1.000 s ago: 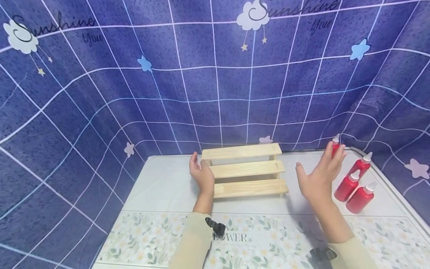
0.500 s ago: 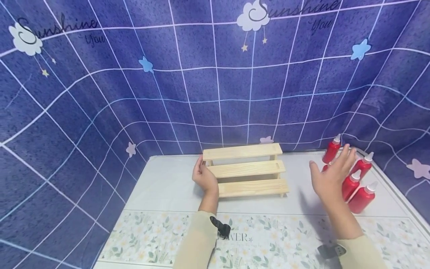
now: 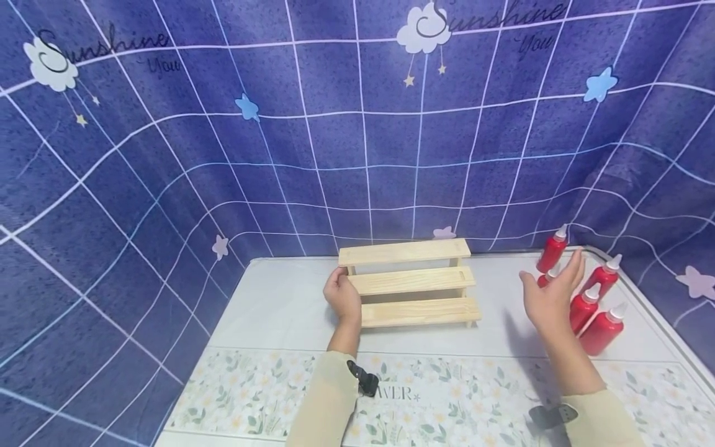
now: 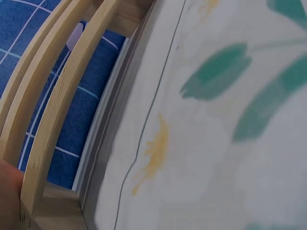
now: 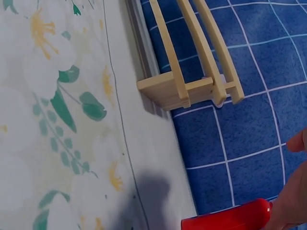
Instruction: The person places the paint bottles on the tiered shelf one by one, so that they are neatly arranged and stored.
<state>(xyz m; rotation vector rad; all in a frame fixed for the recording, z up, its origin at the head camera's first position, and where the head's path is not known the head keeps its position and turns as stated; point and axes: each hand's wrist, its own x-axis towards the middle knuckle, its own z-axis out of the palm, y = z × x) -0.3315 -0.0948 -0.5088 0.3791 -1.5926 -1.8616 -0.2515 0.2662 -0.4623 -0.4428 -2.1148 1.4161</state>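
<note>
The left hand (image 3: 344, 301) has its fingers curled round the left end of the wooden rack (image 3: 410, 280), standing on the table (image 3: 279, 304); the right hand (image 3: 550, 304) opens wide, thumb apart, beside red bottles (image 3: 601, 335)

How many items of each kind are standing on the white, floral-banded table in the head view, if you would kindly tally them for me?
Pale wooden three-tier rack: 1
Round red bottles with white pointed caps: 5 visible, some partly hidden by the right hand
Total: 6
</note>
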